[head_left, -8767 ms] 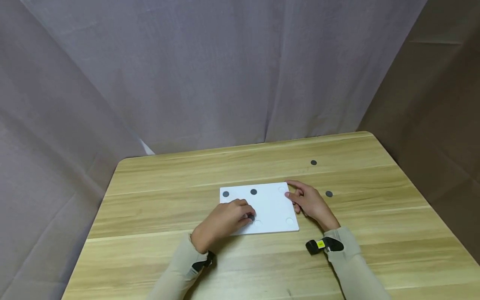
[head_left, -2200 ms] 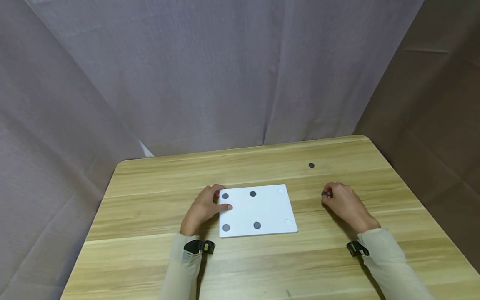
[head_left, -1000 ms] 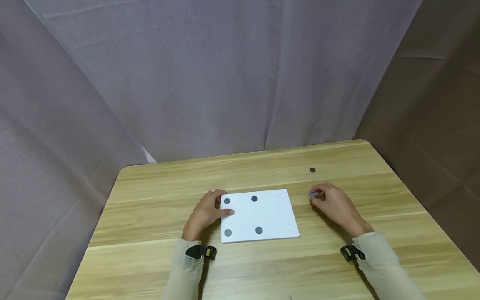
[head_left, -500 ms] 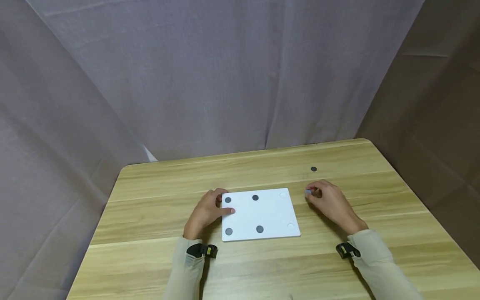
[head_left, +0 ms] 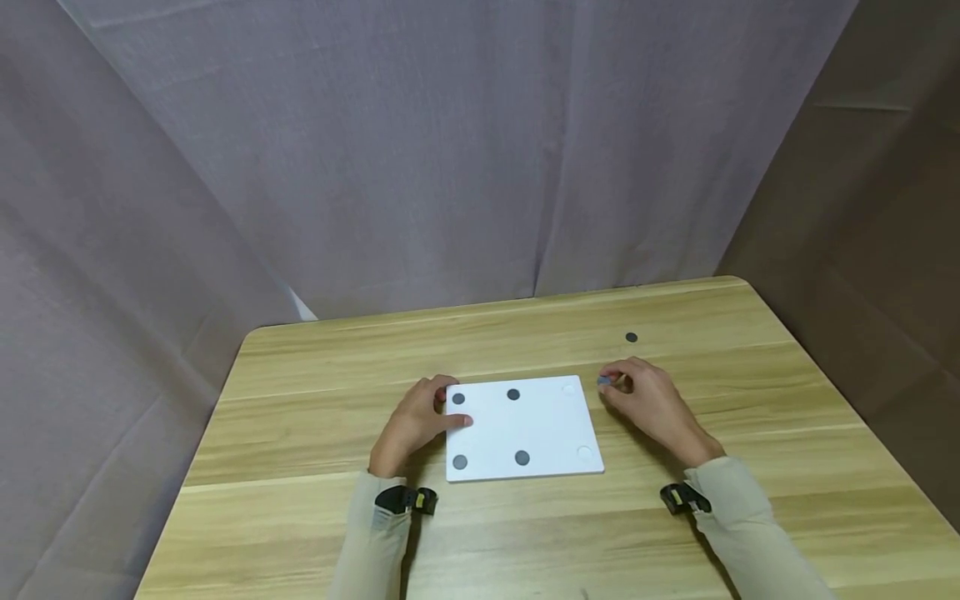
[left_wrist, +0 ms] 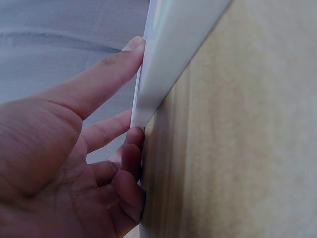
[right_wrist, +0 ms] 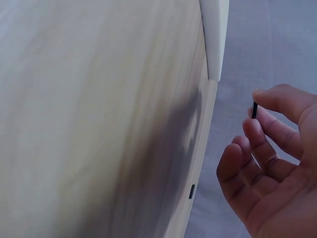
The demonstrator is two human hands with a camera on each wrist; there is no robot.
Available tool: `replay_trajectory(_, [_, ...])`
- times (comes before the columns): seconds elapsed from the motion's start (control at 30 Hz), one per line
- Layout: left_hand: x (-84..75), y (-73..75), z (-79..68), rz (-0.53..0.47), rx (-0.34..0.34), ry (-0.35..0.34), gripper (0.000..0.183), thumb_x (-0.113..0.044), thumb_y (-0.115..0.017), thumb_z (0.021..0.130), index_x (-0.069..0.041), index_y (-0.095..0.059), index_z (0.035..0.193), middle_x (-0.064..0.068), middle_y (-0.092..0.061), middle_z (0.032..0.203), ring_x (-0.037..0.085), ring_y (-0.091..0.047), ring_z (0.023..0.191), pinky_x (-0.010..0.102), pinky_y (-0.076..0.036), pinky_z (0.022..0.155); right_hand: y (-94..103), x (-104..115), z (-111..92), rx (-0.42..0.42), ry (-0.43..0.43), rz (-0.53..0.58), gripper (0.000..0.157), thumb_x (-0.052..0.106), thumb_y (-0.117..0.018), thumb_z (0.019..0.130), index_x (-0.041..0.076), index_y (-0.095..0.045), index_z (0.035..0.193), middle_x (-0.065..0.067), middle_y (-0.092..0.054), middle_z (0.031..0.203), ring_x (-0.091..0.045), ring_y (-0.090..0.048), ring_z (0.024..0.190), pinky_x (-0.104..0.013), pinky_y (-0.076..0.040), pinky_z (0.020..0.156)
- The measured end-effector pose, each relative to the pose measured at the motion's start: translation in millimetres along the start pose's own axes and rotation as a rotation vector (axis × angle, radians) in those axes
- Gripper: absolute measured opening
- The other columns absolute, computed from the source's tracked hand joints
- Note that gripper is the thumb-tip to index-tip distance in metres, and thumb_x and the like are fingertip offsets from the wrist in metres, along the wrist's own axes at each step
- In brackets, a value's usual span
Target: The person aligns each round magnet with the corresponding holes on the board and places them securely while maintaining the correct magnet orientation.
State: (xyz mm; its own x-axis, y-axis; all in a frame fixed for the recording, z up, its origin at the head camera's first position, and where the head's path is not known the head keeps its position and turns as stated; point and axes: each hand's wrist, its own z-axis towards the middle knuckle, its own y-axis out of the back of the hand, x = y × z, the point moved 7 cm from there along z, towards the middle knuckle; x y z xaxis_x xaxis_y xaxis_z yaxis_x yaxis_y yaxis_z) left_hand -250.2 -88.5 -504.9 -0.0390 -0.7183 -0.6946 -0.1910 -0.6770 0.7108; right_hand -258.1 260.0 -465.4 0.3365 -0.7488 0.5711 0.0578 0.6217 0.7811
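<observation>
A white rectangular board [head_left: 540, 425] lies on the table. Dark round discs sit in its left and middle recesses, such as a disc [head_left: 522, 457] near the front edge. Two round recesses at its right end, one at the back [head_left: 567, 390] and one at the front [head_left: 584, 452], hold no disc. My left hand [head_left: 412, 421] grips the board's left end, thumb on the top face, fingers at the edge. Between thumb and fingertips my right hand [head_left: 648, 402] pinches a thin round disc [right_wrist: 254, 110], raised above the table just off the board's back right corner.
One more dark disc [head_left: 632, 337] lies on the wooden table [head_left: 330, 375] behind the right hand. Grey curtain [head_left: 420, 167] hangs along the back and left, with a brown cloth [head_left: 862, 250] on the right.
My right hand has picked up the disc right of the board and carried it left towards the board. Earlier, the left hand put a disc on the board, then took hold of its left end.
</observation>
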Motion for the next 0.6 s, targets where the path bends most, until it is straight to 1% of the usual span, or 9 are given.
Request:
replay_trajectory(0.23, [0.2,0.6,-0.1,-0.008,-0.003,0.008,0.066,-0.033,-0.091,0.085,-0.013,-0.063,0.142,0.005,-0.061,0.111,0.021,-0.053,0.097,0.038,-0.047,0.086,-7.8,5,5,0.007,0.01,0.031,0.014,0.006,-0.076,0.094,0.003,-0.077,0.108,-0.006,-0.07,0.095,-0.017,-0.061,0.081,-0.031,-0.052,0.072])
replay_trajectory(0.43, [0.2,0.4,0.6,-0.006,-0.003,0.002,0.067,-0.032,-0.092,0.084,-0.012,-0.063,0.141,0.005,-0.06,0.11,0.021,-0.053,0.097,0.037,-0.047,0.085,-14.5,7,7,0.047,-0.009,0.05,0.015,0.006,-0.075,0.096,0.001,-0.076,0.11,-0.007,-0.071,0.097,-0.018,-0.061,0.083,-0.031,-0.051,0.072])
replay_trajectory(0.6, [1.1,0.0,1.4,-0.004,-0.001,0.004,0.066,-0.032,-0.091,0.085,-0.013,-0.063,0.141,0.005,-0.06,0.11,0.021,-0.052,0.096,0.037,-0.046,0.085,-19.7,8,10,0.068,-0.019,0.034,0.015,0.008,-0.076,0.096,0.004,-0.077,0.111,-0.006,-0.071,0.097,-0.017,-0.061,0.083,-0.032,-0.05,0.072])
